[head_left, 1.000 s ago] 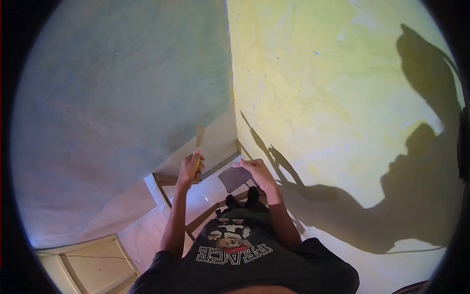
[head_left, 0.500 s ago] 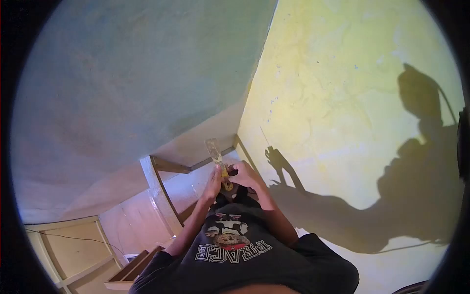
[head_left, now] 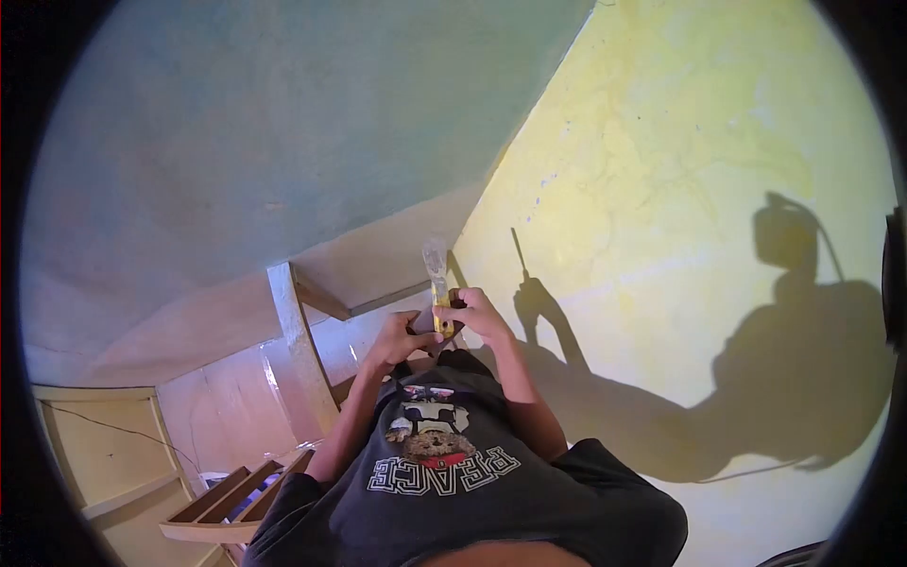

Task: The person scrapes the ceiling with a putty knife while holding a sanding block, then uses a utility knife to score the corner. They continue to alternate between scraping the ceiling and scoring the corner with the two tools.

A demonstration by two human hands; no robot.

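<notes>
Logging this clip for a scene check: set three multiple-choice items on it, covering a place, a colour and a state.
1. Where is the yellow-handled, flat-bladed metal scraper?
A. on the floor
B. on a table
C. in front of the person's chest, near the corner of two walls

2. What colour is the rough plastered wall right of the corner?
A. yellow
B. red
C. black

3. How do the left hand and right hand hold the scraper?
A. neither touches it
B. both on the handle, blade up
C. both on the blade, handle up

Answers: C, it sits above the dark shirt; A, lit yellow plaster; B, fingers of both hands close on the handle.
</notes>
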